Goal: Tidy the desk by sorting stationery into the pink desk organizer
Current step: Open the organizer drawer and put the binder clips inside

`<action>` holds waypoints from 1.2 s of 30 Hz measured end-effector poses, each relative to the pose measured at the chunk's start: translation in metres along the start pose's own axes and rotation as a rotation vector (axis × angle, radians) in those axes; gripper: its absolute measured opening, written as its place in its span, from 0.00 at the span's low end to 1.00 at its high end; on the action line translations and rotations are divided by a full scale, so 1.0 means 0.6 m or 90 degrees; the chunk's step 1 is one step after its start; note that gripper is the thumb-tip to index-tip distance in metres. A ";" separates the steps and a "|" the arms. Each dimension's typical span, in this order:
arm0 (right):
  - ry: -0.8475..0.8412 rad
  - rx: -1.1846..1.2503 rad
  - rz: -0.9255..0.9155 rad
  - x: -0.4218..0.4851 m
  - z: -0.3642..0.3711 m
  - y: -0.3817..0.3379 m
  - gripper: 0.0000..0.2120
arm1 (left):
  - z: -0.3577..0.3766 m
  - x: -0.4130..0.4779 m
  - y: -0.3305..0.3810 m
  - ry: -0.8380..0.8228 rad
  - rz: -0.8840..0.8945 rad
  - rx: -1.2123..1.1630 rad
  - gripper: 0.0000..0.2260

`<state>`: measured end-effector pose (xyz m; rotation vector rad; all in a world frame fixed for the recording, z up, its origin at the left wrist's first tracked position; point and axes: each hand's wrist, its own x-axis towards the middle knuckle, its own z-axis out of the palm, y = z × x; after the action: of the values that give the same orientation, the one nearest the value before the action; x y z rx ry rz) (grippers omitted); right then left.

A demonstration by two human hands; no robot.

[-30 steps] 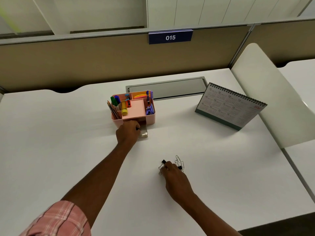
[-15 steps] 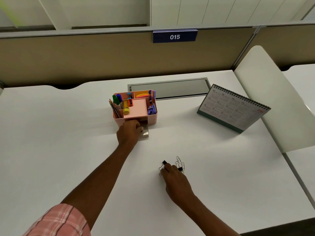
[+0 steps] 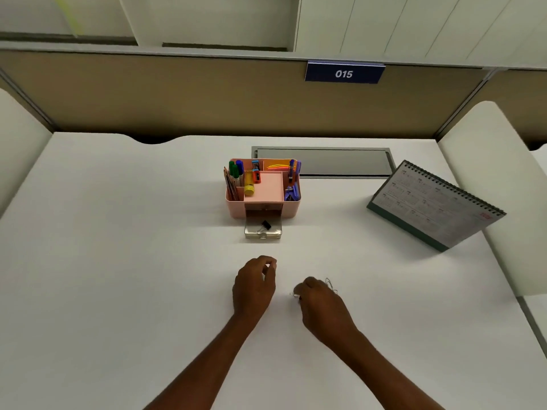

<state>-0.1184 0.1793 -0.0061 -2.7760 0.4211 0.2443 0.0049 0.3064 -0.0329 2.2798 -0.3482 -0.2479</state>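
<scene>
The pink desk organizer (image 3: 291,213) stands mid-desk, its top compartments holding pens, markers, pencils and a yellow glue stick. Its clear drawer (image 3: 262,231) is pulled out toward me with one black binder clip (image 3: 266,225) lying inside. My left hand (image 3: 254,284) hovers in front of the drawer, fingers curled loosely, holding nothing that I can see. My right hand (image 3: 318,297) rests on the desk with its fingers closed over the loose binder clips (image 3: 331,285); wire handles stick out on both sides of the hand.
A spiral desk calendar (image 3: 435,204) stands at the right. A grey cable hatch (image 3: 340,162) lies behind the organizer. Padded white dividers flank the white desk (image 3: 118,261), and a tan partition with a "015" sign closes the back.
My left hand has left the drawer and drawn back toward me, uncovering the open drawer with a clip inside. My right hand has closed over the loose clips. The view shifted left.
</scene>
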 end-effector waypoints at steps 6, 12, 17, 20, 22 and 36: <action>0.096 0.184 0.045 0.116 -0.103 -0.026 0.11 | 0.030 -0.045 0.000 -0.112 -0.014 0.025 0.17; 0.107 0.171 0.038 0.233 -0.137 -0.064 0.11 | 0.039 -0.067 0.022 -0.142 -0.029 0.072 0.24; 0.076 0.093 0.011 0.290 -0.107 -0.068 0.09 | 0.042 -0.071 0.020 -0.115 -0.010 0.101 0.21; 0.043 0.059 -0.008 0.305 -0.092 -0.060 0.07 | 0.044 -0.074 0.018 -0.092 -0.006 0.078 0.17; 0.021 0.029 -0.031 0.311 -0.088 -0.052 0.05 | 0.045 -0.076 0.017 -0.080 -0.005 0.075 0.15; 0.014 -0.079 -0.099 0.335 -0.074 -0.050 0.03 | 0.049 -0.073 0.012 -0.074 -0.016 0.070 0.09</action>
<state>0.0856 0.1391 0.0007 -2.9171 0.1999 0.2095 -0.0458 0.2959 -0.0442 2.3848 -0.4010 -0.3838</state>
